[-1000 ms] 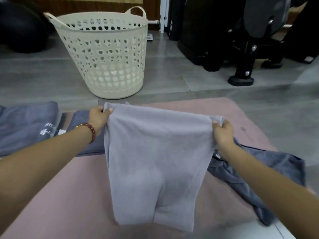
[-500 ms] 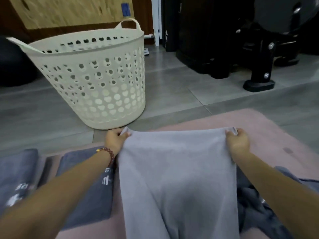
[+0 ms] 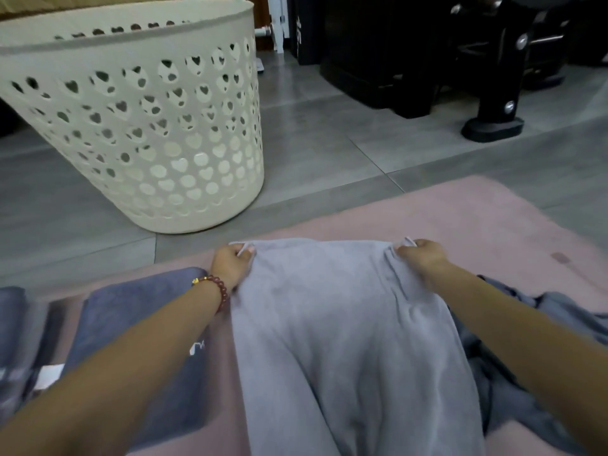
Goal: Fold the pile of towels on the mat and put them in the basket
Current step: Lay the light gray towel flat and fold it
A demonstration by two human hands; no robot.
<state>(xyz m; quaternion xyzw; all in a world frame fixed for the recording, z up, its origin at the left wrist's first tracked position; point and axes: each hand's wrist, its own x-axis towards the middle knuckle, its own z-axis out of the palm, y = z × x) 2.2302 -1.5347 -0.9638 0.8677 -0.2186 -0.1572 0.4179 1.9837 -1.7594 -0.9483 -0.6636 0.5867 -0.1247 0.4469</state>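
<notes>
A light grey towel [image 3: 342, 330] stretches from my lap toward the far side of the pink mat [image 3: 477, 218]. My left hand [image 3: 230, 263] pinches its far left corner and my right hand [image 3: 422, 255] pinches its far right corner, both low near the mat. A cream basket [image 3: 138, 133] with heart-shaped holes stands on the floor beyond the mat, to the left. Two folded dark grey towels [image 3: 131, 324] lie on the mat under my left forearm. An unfolded dark grey towel [image 3: 533, 373] is crumpled by my right arm.
Grey floor tiles [image 3: 329, 143] separate the mat from the basket. Black equipment with a round foot [image 3: 493, 126] stands at the back right. A small dark spot [image 3: 561, 257] marks the mat on the right.
Both hands carried the light towel's top edge forward and down toward the mat. My head leaned forward, so the basket looms larger and closer.
</notes>
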